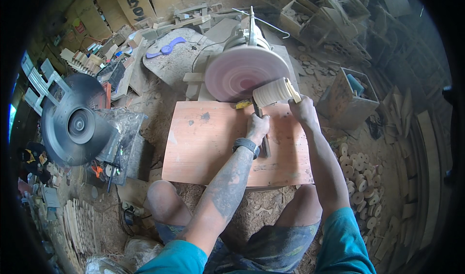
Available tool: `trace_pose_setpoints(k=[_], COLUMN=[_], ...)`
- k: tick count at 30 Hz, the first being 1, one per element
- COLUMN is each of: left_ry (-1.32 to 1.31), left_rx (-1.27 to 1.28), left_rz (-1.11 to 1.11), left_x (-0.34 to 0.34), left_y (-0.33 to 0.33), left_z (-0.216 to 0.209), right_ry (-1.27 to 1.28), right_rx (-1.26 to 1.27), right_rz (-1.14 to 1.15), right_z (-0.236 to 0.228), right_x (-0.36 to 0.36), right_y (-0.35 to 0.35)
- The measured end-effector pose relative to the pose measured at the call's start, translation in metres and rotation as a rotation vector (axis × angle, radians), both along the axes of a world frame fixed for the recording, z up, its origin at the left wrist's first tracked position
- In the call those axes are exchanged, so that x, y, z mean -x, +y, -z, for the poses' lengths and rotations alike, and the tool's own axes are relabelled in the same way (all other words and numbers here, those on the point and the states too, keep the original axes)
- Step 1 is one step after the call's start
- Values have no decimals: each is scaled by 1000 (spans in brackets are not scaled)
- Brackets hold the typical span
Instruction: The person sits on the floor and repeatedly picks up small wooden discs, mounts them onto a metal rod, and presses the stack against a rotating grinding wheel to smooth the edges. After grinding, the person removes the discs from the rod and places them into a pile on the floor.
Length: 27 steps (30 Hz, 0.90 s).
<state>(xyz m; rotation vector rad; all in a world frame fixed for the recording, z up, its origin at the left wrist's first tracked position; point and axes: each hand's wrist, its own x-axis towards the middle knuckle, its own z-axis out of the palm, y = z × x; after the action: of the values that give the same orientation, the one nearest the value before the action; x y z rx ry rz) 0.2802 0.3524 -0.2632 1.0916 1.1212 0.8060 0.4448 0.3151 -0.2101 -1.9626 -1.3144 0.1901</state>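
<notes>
My left hand (pixel 258 127) is closed around a dark flat bar (pixel 266 149), which slants across a wooden board (pixel 208 145). The bar's far end touches or nearly touches a ridged cylinder of pale wooden discs (pixel 271 92). My right hand (pixel 303 110) is closed on a light wooden piece (pixel 293 91) at the cylinder's right end. The cylinder lies tilted at the lower right of a large round sanding disc (pixel 246 70), whose smeared rings look like spinning. Whether cylinder and disc touch, I cannot tell. Beside the bar's tip sits a small yellow object (pixel 243 104).
At left stands a large grey fan (pixel 78 124) beside a dusty box-like stand (pixel 127 145). A purple fan blade (pixel 166 48) lies on a dusty round panel. To the right are an open wooden box (pixel 349 98) and a heap of wooden discs (pixel 362 182).
</notes>
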Motion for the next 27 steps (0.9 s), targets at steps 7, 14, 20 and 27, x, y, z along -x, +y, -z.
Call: trace_pose_setpoints(k=[7, 14, 20, 27], left_ry=[23, 24, 5, -2], left_rx=[-3, 4, -5, 8], left_rz=[20, 51, 14, 17], left_x=[0, -1, -4, -1], left_y=[-1, 1, -1, -3], left_z=[-2, 1, 1, -4], right_ry=[3, 21, 9, 5], right_rx=[-67, -57, -85, -89], right_rz=[-38, -31, -41, -25], right_z=[6, 10, 15, 19], right_x=[-5, -8, -13, -14], right_y=[1, 1, 3, 7])
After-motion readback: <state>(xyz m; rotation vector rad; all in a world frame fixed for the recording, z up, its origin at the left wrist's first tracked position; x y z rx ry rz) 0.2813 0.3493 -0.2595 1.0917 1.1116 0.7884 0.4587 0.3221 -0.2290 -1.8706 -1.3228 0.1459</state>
